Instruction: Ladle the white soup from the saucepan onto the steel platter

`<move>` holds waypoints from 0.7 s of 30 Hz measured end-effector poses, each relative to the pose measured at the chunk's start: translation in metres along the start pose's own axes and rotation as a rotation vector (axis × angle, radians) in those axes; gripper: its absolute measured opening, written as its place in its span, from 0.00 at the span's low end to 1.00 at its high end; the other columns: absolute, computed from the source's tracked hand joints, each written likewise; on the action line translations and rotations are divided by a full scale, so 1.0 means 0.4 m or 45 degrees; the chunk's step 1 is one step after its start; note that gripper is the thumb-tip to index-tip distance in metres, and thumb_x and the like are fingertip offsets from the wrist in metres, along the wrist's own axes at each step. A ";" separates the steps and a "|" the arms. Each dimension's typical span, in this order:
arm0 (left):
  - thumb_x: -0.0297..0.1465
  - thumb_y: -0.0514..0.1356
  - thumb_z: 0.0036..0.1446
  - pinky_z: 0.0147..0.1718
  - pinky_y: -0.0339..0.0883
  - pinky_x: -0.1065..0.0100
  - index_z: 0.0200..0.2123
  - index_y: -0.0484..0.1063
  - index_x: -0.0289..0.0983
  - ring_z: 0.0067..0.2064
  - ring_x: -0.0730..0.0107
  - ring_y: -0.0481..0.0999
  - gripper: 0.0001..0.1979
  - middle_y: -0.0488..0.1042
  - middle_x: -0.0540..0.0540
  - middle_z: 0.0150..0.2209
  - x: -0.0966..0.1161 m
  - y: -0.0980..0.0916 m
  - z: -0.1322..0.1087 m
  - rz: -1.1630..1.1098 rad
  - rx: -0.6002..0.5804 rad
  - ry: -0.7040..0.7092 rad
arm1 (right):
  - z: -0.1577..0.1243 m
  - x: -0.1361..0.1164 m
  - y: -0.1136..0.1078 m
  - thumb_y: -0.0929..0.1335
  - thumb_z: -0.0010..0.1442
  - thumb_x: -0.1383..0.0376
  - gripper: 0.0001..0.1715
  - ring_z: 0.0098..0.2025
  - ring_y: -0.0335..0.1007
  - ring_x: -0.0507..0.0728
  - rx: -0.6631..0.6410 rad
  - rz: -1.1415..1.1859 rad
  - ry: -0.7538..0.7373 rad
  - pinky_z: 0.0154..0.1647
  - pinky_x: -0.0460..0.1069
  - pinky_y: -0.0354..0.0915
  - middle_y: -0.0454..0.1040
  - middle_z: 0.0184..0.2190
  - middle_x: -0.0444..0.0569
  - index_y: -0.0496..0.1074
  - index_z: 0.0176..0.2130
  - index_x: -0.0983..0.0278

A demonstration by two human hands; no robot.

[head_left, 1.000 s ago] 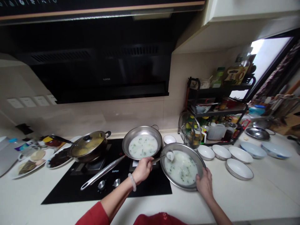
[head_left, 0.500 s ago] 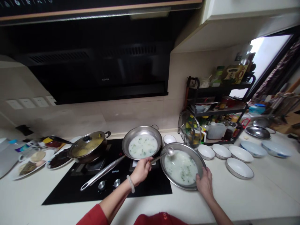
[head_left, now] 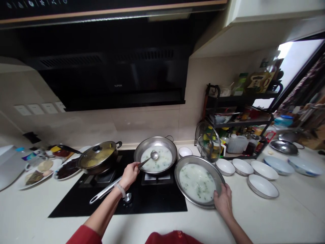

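Note:
My left hand is closed on the handle of a metal ladle, whose bowl hangs over the steel pan of white soup on the stove. My right hand grips the near rim of a wide steel basin holding the same white soup with green flecks, on the counter right of the stove. The pan's long handle runs toward me under my left wrist.
A lidded pot sits on the left burner of the black cooktop. Plates of food lie at far left. Several empty white bowls line the counter at right, before a black spice rack and a glass lid.
My left hand has carried the ladle leftward from over the basin to over the pan. My right hand has stayed on the basin's rim.

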State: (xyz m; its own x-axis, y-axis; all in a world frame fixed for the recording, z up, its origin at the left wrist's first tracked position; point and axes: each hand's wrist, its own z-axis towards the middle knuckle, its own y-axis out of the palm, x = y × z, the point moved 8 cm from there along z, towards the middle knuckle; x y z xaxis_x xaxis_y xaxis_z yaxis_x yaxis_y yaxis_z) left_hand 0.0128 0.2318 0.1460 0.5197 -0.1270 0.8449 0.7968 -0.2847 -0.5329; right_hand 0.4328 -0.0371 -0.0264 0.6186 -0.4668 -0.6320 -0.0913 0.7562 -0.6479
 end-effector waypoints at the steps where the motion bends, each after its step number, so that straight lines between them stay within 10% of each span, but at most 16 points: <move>1: 0.28 0.52 0.56 0.19 0.55 0.74 0.45 0.73 0.31 0.18 0.77 0.64 0.16 0.69 0.52 0.20 -0.003 -0.005 0.001 0.102 0.021 0.015 | 0.000 0.001 -0.001 0.59 0.52 0.60 0.34 0.60 0.52 0.72 0.003 0.001 0.002 0.60 0.63 0.52 0.57 0.55 0.69 0.63 0.53 0.79; 11: 0.22 0.48 0.57 0.34 0.63 0.72 0.41 0.75 0.33 0.33 0.70 0.75 0.17 0.76 0.44 0.31 0.012 0.012 -0.008 0.509 -0.042 0.147 | 0.000 -0.002 -0.008 0.60 0.52 0.61 0.33 0.59 0.53 0.71 0.034 0.018 -0.028 0.59 0.63 0.53 0.58 0.54 0.66 0.64 0.53 0.76; 21: 0.35 0.59 0.52 0.14 0.41 0.78 0.38 0.69 0.31 0.13 0.86 0.49 0.13 0.59 0.59 0.17 -0.076 0.046 0.002 -0.452 -0.207 -0.302 | 0.002 0.002 -0.008 0.60 0.50 0.60 0.34 0.59 0.52 0.72 0.035 0.040 0.002 0.60 0.64 0.52 0.58 0.54 0.67 0.64 0.52 0.77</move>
State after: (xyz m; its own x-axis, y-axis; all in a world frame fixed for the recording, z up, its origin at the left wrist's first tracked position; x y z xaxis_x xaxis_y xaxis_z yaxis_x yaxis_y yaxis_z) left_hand 0.0118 0.2313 0.1105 0.2946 0.2209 0.9297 0.8894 -0.4193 -0.1822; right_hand 0.4341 -0.0394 -0.0245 0.6147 -0.4433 -0.6524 -0.0892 0.7828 -0.6159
